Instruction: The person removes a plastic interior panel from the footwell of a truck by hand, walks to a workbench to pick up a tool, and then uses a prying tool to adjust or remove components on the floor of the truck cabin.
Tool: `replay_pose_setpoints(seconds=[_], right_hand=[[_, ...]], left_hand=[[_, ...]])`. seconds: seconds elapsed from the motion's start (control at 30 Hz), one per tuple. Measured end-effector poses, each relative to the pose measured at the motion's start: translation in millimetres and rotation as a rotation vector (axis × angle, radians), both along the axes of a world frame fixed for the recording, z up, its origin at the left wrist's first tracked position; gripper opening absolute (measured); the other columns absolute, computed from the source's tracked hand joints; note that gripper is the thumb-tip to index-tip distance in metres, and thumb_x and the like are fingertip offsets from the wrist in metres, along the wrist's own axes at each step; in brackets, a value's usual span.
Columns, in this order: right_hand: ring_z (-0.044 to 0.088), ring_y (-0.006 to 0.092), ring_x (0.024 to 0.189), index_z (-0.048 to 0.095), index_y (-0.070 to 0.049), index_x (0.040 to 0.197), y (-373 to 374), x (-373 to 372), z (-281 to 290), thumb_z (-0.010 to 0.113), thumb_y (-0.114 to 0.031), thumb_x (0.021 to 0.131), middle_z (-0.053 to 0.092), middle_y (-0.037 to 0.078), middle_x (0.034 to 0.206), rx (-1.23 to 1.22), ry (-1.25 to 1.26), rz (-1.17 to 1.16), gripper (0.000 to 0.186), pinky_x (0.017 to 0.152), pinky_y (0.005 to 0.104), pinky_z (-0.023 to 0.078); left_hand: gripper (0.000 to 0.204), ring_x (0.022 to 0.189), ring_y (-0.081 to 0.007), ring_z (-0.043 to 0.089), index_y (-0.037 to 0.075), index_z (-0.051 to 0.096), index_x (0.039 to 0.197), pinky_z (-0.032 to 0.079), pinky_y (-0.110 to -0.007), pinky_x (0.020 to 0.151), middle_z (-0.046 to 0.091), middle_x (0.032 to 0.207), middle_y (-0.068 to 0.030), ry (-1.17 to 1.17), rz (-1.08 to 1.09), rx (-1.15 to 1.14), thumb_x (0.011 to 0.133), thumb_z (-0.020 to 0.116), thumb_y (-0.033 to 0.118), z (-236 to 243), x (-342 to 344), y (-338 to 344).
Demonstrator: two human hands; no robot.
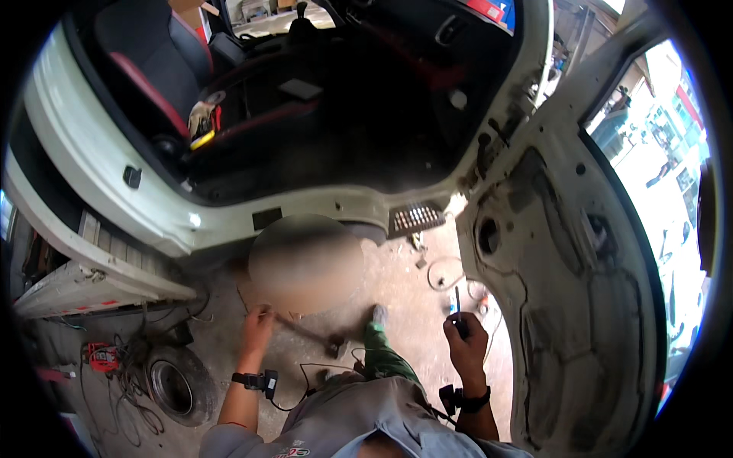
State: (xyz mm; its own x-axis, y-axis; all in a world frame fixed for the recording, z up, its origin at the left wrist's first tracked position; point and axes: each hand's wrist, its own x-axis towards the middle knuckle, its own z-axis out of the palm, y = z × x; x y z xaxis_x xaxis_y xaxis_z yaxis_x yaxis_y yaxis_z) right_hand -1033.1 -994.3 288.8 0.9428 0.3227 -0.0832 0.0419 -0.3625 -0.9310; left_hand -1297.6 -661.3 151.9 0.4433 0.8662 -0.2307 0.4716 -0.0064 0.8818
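Note:
My right hand (466, 340) is closed round the dark handle of a screwdriver (458, 324), its thin shaft pointing up beside the open door panel (565, 305). My left hand (258, 324) is closed at lower centre-left, near a long dark bar (301, 332) with a heavier end; whether it grips that bar is unclear. Above both hands is the open white vehicle cab, with its doorsill (221, 221) and perforated step (416, 217). A pale blurred oval hides the area below the sill. On the seat (153, 61) lie gloves or tools (206, 122), hard to make out.
A tyre on a rim (198, 393), a red machine (101, 356) and tangled cables stand at lower left beside a tilted truck-bed panel (107, 286). A coiled hose and small items lie on the concrete floor (405, 298) behind the door. My green-trousered leg is at centre.

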Motion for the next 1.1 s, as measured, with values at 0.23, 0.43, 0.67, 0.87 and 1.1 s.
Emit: replay_pose_setpoints(seconds=[0.23, 0.43, 0.67, 0.87, 1.1], right_hand=[[0.040, 0.0018, 0.057, 0.065, -0.002, 0.091, 49, 116, 24, 0.070, -0.009, 0.087, 0.052, -0.005, 0.063, 0.005, -0.015, 0.053, 0.010, 0.051, 0.0217, 0.033], [0.041, 0.0020, 0.055, 0.066, -0.002, 0.092, 74, 168, 25, 0.071, -0.012, 0.087, 0.051, -0.005, 0.061, -0.019, -0.010, 0.058, 0.011, 0.049, 0.0224, 0.033], [0.043, 0.0028, 0.057, 0.065, -0.002, 0.091, 90, 212, 17, 0.070, -0.009, 0.087, 0.054, -0.004, 0.064, -0.059, -0.030, -0.105, 0.009, 0.051, 0.0224, 0.034], [0.042, 0.0029, 0.057, 0.063, -0.002, 0.087, 121, 241, 24, 0.068, -0.004, 0.087, 0.051, -0.005, 0.064, -0.053, 0.013, -0.331, 0.005, 0.052, 0.0225, 0.033], [0.043, 0.0039, 0.058, 0.063, -0.001, 0.091, 160, 258, 32, 0.066, -0.004, 0.088, 0.053, -0.004, 0.066, -0.194, 0.052, -0.451, 0.005, 0.053, 0.0224, 0.035]], left_hand=[[0.021, 0.084, -0.0176, 0.063, 0.002, 0.062, 0.111, 0.052, -0.028, 0.067, 0.063, 0.100, -0.0085, -0.166, -0.452, 0.711, 0.094, 0.063, 0.013, 76, 226, 27], [0.022, 0.084, -0.0161, 0.062, -0.001, 0.061, 0.111, 0.051, -0.026, 0.064, 0.059, 0.110, -0.0104, -0.338, -0.456, 0.497, 0.092, 0.065, 0.009, 170, 370, 57], [0.022, 0.078, -0.0188, 0.064, -0.001, 0.061, 0.108, 0.051, -0.026, 0.063, 0.061, 0.105, -0.0117, -0.457, -0.556, 0.603, 0.089, 0.067, 0.007, 203, 537, 138], [0.025, 0.078, -0.0244, 0.065, 0.001, 0.062, 0.107, 0.052, -0.032, 0.063, 0.062, 0.105, -0.0149, -0.585, -0.498, 0.760, 0.084, 0.068, 0.004, 204, 653, 208], [0.036, 0.108, -0.0386, 0.054, -0.001, 0.061, 0.110, 0.047, -0.043, 0.093, 0.059, 0.117, -0.0201, -0.504, -0.452, 0.777, 0.074, 0.059, -0.001, 211, 723, 254]])
